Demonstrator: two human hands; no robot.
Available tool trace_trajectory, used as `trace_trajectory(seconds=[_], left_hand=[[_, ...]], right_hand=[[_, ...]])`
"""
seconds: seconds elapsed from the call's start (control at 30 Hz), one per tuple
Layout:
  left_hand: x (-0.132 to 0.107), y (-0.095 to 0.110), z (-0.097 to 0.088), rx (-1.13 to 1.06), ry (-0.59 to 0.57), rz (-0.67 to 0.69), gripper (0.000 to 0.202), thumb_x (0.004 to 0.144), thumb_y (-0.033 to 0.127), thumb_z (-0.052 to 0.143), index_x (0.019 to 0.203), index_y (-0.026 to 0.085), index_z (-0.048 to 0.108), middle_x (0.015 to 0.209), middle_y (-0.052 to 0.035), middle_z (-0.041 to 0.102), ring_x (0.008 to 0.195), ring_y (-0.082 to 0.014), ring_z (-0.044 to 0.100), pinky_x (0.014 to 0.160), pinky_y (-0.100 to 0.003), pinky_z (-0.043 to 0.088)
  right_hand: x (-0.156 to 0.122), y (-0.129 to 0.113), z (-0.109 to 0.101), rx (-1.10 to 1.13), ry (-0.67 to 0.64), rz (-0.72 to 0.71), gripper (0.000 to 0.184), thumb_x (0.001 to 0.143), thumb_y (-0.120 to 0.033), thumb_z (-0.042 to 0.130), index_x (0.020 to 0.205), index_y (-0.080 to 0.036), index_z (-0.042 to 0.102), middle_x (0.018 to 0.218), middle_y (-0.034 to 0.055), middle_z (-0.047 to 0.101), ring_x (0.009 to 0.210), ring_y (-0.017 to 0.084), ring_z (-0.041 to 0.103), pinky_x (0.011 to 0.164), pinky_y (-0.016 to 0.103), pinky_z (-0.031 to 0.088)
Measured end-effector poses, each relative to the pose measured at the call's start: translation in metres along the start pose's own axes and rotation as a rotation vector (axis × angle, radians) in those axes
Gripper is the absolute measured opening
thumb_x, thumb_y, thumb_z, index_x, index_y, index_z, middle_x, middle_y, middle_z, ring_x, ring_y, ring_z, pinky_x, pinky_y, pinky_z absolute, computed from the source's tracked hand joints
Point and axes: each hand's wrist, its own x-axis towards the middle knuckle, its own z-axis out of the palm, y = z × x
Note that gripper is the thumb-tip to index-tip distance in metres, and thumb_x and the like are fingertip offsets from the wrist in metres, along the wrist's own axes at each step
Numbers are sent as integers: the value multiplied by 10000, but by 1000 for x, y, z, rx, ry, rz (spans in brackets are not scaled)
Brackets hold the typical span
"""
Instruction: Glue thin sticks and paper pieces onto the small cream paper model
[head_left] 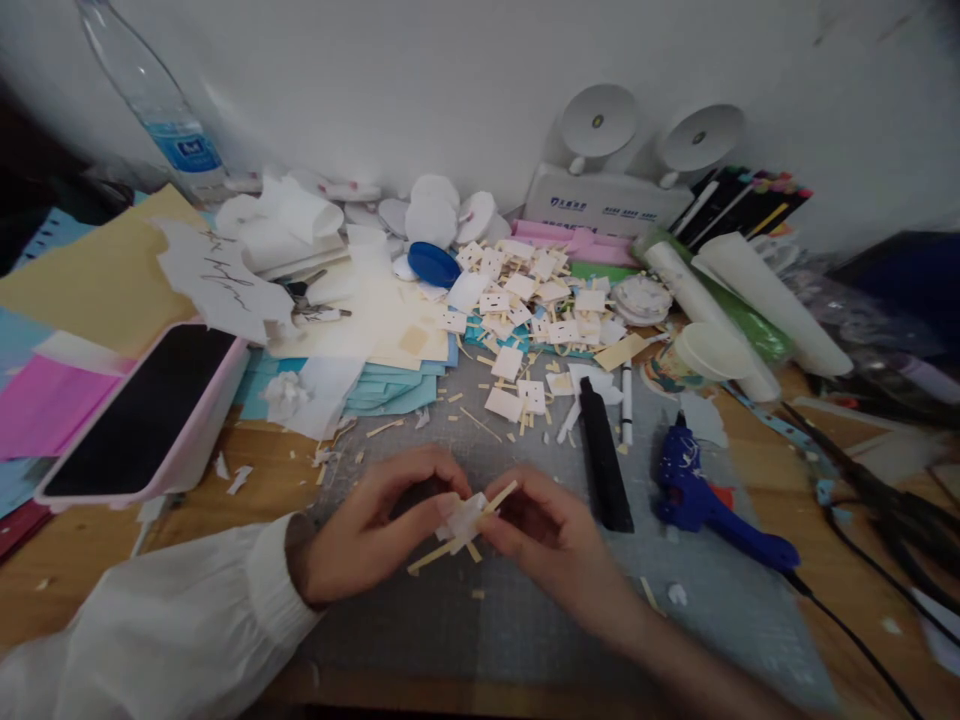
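Observation:
Between my two hands, above the grey cutting mat [420, 640], is a small paper figure [463, 518] with thin yellowish strips sticking out of it. My left hand [379, 525] pinches its left side between thumb and fingers. On the other side my right hand [551, 530] grips it close to the strip that points up and right. The fingertips cover part of the figure. Just beyond the hands lie similar pale square pieces [504, 403] with small dark marks, and a large heap of them [525, 290] rises farther back.
Right of my hands are a black tube-like object [602, 450], a white marker [627, 405] and a blue glue gun [701, 495] with its cord. A phone [150, 400] leans at the left. Coloured paper [394, 388], a paper cup [694, 358] and a bottle [176, 140] stand around.

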Motion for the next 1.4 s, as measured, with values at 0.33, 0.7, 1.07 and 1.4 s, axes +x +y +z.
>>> trace_trajectory(seconds=[0.33,0.7,1.07,1.4], left_hand=[[-2,-5,-1,-158,5,-18,165,874,275,542,951,141,599,871,-45,581,837,-168,551,748,-265,441],[-1,-6,3,-55,37,-17,107,835,244,607,814,142,583,745,-15,557,693,-128,512,621,-238,417],[-3,-5,9,139,77,62,87,805,180,609,728,139,602,703,-17,599,650,-123,536,596,-231,400],[-6,-5,11,100,22,65,108,831,216,606,751,143,603,726,-27,605,660,-120,541,607,-231,414]], right_hand=[[0,2,-1,43,3,-2,73,800,-226,671,810,-202,603,759,-38,575,709,81,540,660,184,442],[-3,1,2,-129,27,-107,49,820,-232,623,813,-214,578,761,-14,574,695,113,554,640,216,472],[-2,6,4,-174,18,-52,29,803,-184,579,805,-205,560,747,-19,553,648,102,525,593,202,453],[-2,4,4,-263,31,-86,67,760,-143,552,734,-204,549,689,-24,532,627,107,492,550,206,407]])
